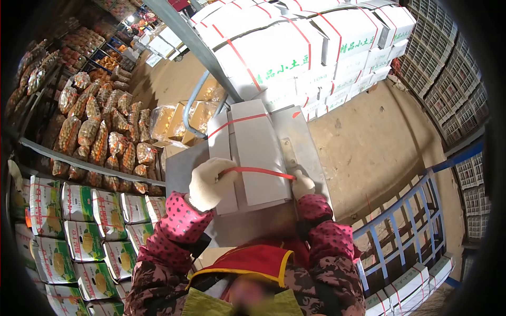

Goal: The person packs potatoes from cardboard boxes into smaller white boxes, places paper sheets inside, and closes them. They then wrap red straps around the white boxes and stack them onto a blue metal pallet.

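Observation:
A closed white carton lies on a grey metal tabletop in front of me. One red strap runs tight across its far part. Over the near part, a second red strap bows upward between my hands. My left hand, in a white knit glove, is closed on this strap's left end, above the carton's left edge. At the carton's right edge, my gloved right hand pinches the other end. The fingertips of both hands are partly hidden.
Stacked white cartons with red straps stand beyond the table, behind a metal post. Bagged produce and green-and-white boxes fill the left. A blue metal rack stands at right, with crates along the wall.

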A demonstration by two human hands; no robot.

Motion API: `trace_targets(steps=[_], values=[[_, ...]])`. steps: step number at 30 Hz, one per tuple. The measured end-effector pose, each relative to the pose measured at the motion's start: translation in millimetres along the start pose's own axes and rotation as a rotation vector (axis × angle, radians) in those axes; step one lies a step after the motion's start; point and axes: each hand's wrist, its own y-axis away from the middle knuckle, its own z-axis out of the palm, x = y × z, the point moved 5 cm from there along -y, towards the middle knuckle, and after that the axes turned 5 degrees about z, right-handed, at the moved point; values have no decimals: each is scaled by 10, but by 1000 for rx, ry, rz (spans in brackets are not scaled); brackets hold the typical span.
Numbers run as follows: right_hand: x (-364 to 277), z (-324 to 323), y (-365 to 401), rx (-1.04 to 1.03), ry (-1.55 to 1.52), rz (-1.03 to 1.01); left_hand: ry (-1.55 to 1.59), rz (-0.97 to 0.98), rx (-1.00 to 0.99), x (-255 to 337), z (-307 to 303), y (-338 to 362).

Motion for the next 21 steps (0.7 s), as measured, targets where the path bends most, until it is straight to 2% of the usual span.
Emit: trace_targets(steps=[4,11,17,21], values=[[33,-204,-13,-48,62,-1,17,-44,4,-19,-37,-6],[47,-48,70,3,26,-39,43,-12,-15,-16,66,-37],[16,-141,56,32,-5,61,51,7,-26,-42,72,-71],[57,-142,82,45,-143,47,31,-1,-25,-46,82,-88]])
